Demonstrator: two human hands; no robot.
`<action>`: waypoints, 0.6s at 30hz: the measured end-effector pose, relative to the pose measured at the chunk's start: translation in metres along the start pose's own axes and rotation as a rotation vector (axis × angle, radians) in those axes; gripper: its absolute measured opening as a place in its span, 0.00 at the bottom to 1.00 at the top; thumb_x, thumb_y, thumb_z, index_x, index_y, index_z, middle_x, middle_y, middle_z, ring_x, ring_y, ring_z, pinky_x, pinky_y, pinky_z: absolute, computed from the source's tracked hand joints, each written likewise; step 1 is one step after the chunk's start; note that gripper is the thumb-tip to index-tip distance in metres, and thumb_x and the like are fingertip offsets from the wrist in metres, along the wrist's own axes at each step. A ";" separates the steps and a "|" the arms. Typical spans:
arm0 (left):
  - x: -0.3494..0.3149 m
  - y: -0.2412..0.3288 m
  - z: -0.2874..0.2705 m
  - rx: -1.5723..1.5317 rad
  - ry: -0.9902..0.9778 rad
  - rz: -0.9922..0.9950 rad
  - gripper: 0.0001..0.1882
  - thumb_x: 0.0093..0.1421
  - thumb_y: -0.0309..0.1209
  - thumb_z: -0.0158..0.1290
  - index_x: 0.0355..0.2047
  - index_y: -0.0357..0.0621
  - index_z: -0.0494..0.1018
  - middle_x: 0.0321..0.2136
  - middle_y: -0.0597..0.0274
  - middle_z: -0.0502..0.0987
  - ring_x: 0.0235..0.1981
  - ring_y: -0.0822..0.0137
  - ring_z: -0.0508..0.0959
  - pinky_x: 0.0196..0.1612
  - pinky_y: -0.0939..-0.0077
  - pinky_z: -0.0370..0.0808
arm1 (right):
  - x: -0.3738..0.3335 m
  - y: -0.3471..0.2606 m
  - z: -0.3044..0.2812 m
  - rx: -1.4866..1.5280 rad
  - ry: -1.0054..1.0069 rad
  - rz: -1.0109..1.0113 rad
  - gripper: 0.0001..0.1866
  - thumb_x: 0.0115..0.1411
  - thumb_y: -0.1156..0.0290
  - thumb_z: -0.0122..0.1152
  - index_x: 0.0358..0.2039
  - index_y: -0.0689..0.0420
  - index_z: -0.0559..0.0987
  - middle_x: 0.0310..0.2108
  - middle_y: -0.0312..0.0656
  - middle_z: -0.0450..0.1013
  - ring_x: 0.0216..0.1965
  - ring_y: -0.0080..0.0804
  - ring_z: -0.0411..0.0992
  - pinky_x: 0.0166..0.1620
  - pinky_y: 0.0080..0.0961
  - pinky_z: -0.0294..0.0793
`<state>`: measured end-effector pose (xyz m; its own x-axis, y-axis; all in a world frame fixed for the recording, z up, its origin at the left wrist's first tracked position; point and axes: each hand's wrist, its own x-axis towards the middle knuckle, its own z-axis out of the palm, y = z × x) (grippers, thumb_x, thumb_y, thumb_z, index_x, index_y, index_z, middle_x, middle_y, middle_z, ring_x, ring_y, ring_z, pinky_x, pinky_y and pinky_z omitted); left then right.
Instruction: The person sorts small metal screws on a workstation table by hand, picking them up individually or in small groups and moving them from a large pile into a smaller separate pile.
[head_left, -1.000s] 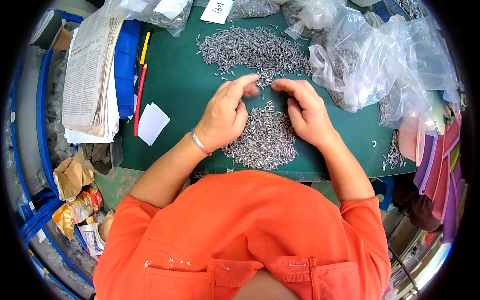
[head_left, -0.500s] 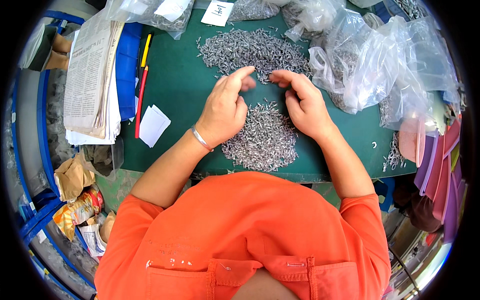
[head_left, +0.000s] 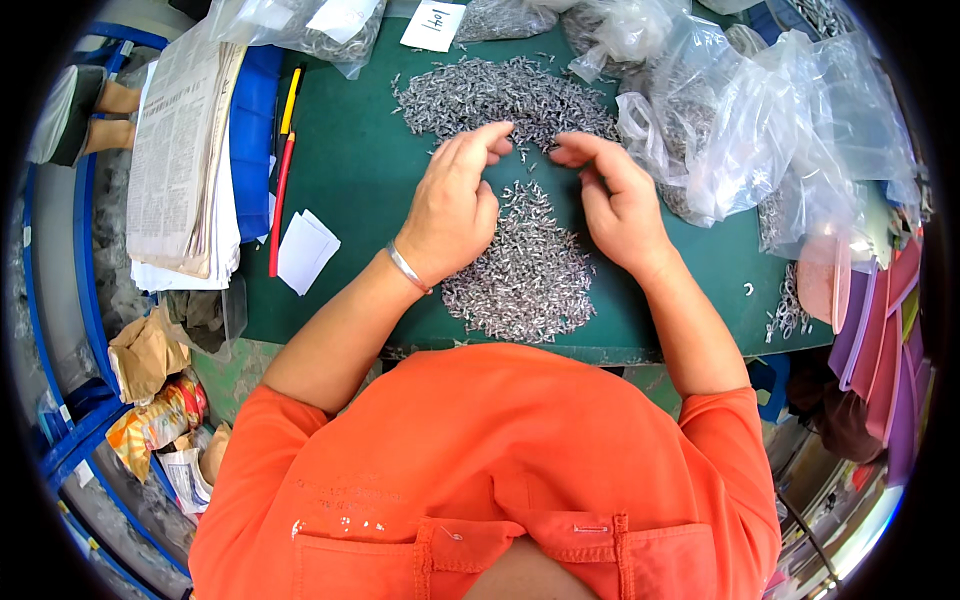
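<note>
Two heaps of small silvery metal pieces lie on the green table; their exact kind is too small to make out. The far heap is wide and darker. The near heap is brighter and narrows toward the gap between my hands. My left hand is open and loosely curved, fingertips at the far heap's near edge, palm side beside the near heap. Facing it, my right hand is open too, fingers bent inward, thumb apart. A few loose pieces lie between the fingertips. Neither hand visibly grips anything.
Clear plastic bags crowd the far right. Left of the heaps lie white paper slips, a red pen and a yellow one. Newspapers are stacked by a blue tray. Small white hooks sit at right.
Both hands have shifted slightly away from me, and the right one a little to the right. More pieces now stretch from the near heap's tip toward the far heap.
</note>
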<state>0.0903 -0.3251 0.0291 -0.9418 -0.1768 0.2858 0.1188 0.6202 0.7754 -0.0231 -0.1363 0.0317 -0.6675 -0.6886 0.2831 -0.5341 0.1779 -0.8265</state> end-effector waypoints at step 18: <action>-0.003 -0.003 0.008 -0.105 0.033 -0.010 0.33 0.55 0.11 0.44 0.63 0.39 0.62 0.48 0.51 0.78 0.48 0.64 0.78 0.49 0.70 0.75 | 0.001 -0.001 -0.002 -0.132 -0.039 -0.071 0.26 0.51 0.90 0.49 0.50 0.59 0.78 0.43 0.47 0.78 0.47 0.46 0.75 0.52 0.37 0.74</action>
<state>0.0902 -0.3206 0.0211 -0.9324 -0.2092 0.2948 0.1432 0.5349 0.8327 -0.0244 -0.1360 0.0343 -0.6064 -0.7289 0.3179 -0.6446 0.2165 -0.7333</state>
